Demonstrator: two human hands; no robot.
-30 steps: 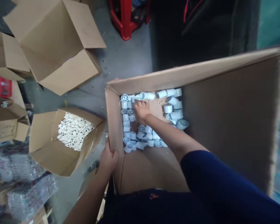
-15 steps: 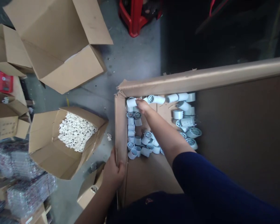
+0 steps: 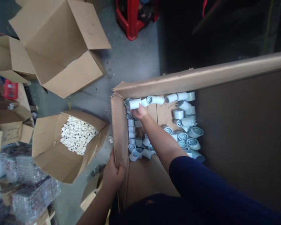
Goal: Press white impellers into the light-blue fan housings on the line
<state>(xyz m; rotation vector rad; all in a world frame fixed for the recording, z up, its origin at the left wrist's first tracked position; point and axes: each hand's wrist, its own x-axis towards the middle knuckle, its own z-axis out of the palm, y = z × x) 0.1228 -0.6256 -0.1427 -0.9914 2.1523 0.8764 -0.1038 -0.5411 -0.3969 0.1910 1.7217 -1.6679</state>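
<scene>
I lean over a large deep cardboard carton. Its left edge is in the grip of my left hand, thumb inside and fingers over the outer side. Deep in the far left corner, my right hand holds a white plastic cylinder lying on its side, fingers curled under it. Several like cylinders, some with spoked round ends, line the carton floor: a row along the left wall, others along the far wall, and a pile to the right. My forearm hides part of them.
On the floor at left stands an open carton of small white pieces. Beyond it is a bigger open carton. A red plastic stool stands at the top. Bubble-wrapped stacks sit lower left.
My right hand has shifted slightly left and down, and the white cylinder in it has turned a little. My left hand keeps its grip on the carton edge. The view has shifted slightly.
</scene>
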